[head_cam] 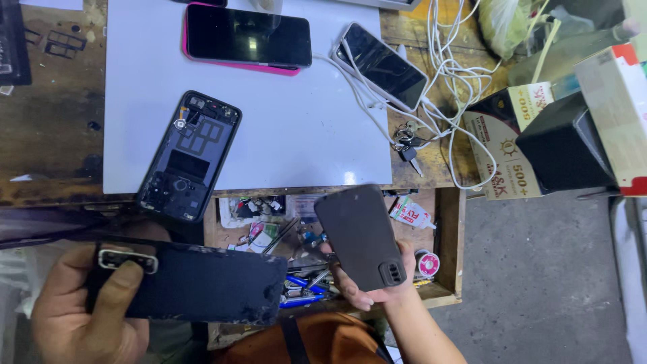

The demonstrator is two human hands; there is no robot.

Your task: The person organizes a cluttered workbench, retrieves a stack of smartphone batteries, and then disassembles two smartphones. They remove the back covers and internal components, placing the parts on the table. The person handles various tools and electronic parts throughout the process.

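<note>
On the far tabletop (54, 162) a white mat (296, 135) carries an opened phone (191, 156) with its insides bare, a phone in a pink case (248, 39) and a third phone (383, 65) tangled in white cables (450, 54). An open drawer (450, 229) of small tools lies below both hands. The left hand (81, 311) grips a dark, scuffed back cover (195, 283), thumb by its camera frame. The right hand (377, 280) clasps a matte black phone case (360, 236), tilted. Drawer contents are too cluttered to identify.
</note>
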